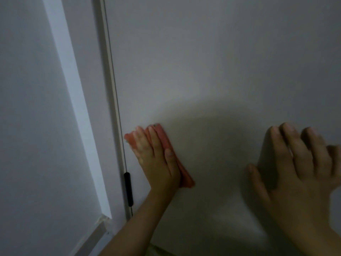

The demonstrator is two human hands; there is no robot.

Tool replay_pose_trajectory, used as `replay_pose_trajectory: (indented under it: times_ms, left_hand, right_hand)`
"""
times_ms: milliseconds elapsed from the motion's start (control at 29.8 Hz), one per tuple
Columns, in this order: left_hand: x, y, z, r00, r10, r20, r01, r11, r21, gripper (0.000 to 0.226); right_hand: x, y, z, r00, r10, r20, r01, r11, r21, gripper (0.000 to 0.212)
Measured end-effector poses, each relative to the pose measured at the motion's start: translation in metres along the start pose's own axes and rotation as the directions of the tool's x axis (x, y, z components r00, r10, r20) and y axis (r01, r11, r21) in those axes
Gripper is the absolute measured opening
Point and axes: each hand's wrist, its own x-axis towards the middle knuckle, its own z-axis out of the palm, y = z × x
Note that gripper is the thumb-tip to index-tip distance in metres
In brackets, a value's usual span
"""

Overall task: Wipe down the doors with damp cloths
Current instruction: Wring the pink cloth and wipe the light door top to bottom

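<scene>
A plain white door (212,71) fills most of the view. My left hand (155,159) lies flat with straight fingers on a folded pink cloth (164,139) and presses it against the door, close to the door's left edge. The cloth shows above and to the right of the hand. My right hand (299,167) is at the lower right with fingers spread, flat on or just off the door, holding nothing. It is blurred.
The door's left edge meets a pale frame (112,80) with a narrow dark gap. A black hinge (128,188) sits on that edge below the cloth. A white wall (27,126) and a skirting strip (92,237) lie to the left.
</scene>
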Motion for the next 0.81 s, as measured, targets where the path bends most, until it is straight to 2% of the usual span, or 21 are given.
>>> replay_pose_trajectory:
  times_ms: [101, 202, 269, 336, 369, 437, 537, 638, 806]
  left_hand:
    - [0.037, 0.028, 0.007, 0.995, 0.085, -0.049, -0.082, 0.995, 0.056, 0.058]
    - [0.053, 0.056, 0.016, 0.974, 0.224, -0.035, -0.221, 0.972, 0.075, 0.058]
    - [0.050, 0.053, 0.015, 0.967, 0.254, -0.022, -0.252, 0.966, 0.053, 0.056]
    - [0.046, 0.033, 0.011, 0.988, 0.142, -0.057, -0.140, 0.989, 0.041, 0.057]
    - [0.043, 0.022, 0.009, 0.995, 0.058, -0.080, -0.056, 0.998, 0.032, 0.057]
    - [0.037, -0.001, 0.005, 0.993, -0.062, -0.104, 0.064, 0.998, 0.021, 0.058]
    - [0.016, -0.029, -0.004, 0.990, -0.124, -0.064, 0.127, 0.991, 0.040, 0.062]
    - [-0.008, -0.045, -0.009, 0.990, -0.140, 0.021, 0.138, 0.988, 0.063, 0.060]
    - [-0.016, -0.034, -0.003, 0.982, -0.189, -0.018, 0.189, 0.982, 0.014, 0.058]
  right_hand:
    - [0.002, 0.002, -0.001, 0.999, 0.009, 0.041, -0.010, 0.999, 0.030, 0.068]
    - [-0.001, 0.003, 0.000, 0.996, 0.018, 0.089, -0.020, 0.999, 0.025, 0.068]
    - [-0.001, 0.010, 0.001, 0.980, 0.029, 0.195, -0.052, 0.992, 0.117, 0.070]
    - [0.002, 0.018, 0.003, 0.948, 0.028, 0.317, -0.111, 0.963, 0.247, 0.075]
    - [0.002, 0.019, 0.002, 0.939, 0.033, 0.341, -0.125, 0.960, 0.251, 0.078]
    - [0.000, 0.015, 0.002, 0.958, 0.049, 0.282, -0.097, 0.983, 0.159, 0.077]
    - [-0.004, 0.003, 0.002, 0.991, 0.040, 0.124, -0.047, 0.997, 0.060, 0.069]
    - [-0.004, 0.002, 0.001, 0.996, 0.032, 0.087, -0.038, 0.997, 0.068, 0.070]
    - [-0.005, 0.003, -0.004, 0.996, -0.029, 0.081, 0.027, 0.999, 0.019, 0.070]
